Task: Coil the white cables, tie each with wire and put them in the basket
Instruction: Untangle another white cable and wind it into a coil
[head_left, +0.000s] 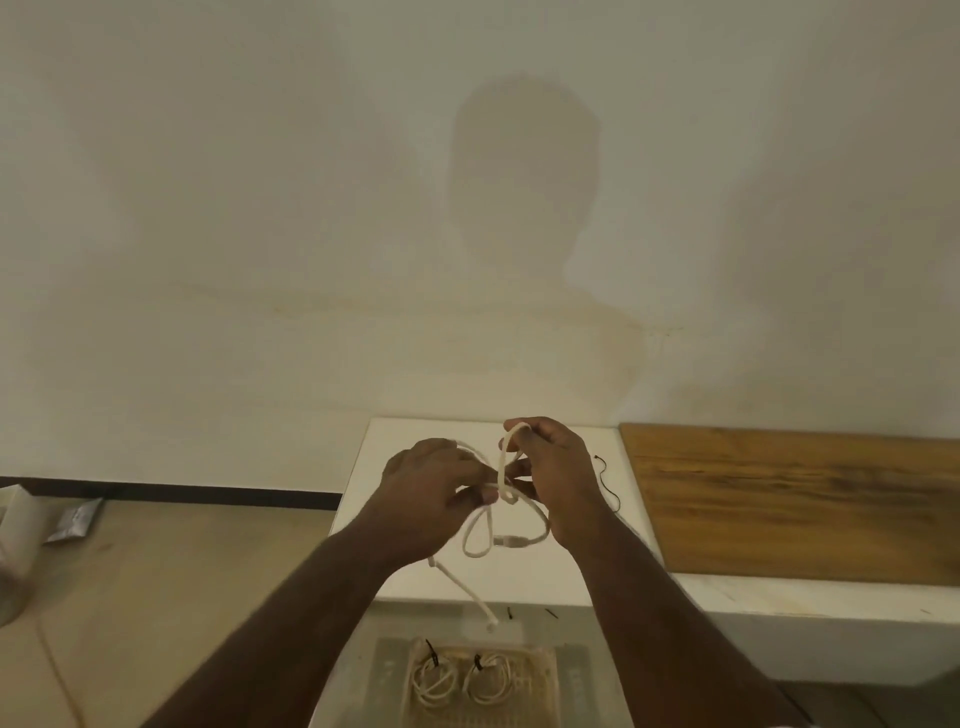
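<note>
Wall (260, 208) stands behind the white table (566, 571), with a wood board (805, 499) just right of it. Above the table, the left hand (431, 493) pinches the white cable (501, 499) at its crossing; the right hand (553, 478) grips an upper loop. The basket (543, 691), below the table, holds two tied coils (460, 678). A black wire (608, 480) lies on the table's right side

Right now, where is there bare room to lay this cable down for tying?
The wooden board right of the black wire is bare. The white slab's far left corner is free. Its middle sits under both hands; the basket holds two coils.
</note>
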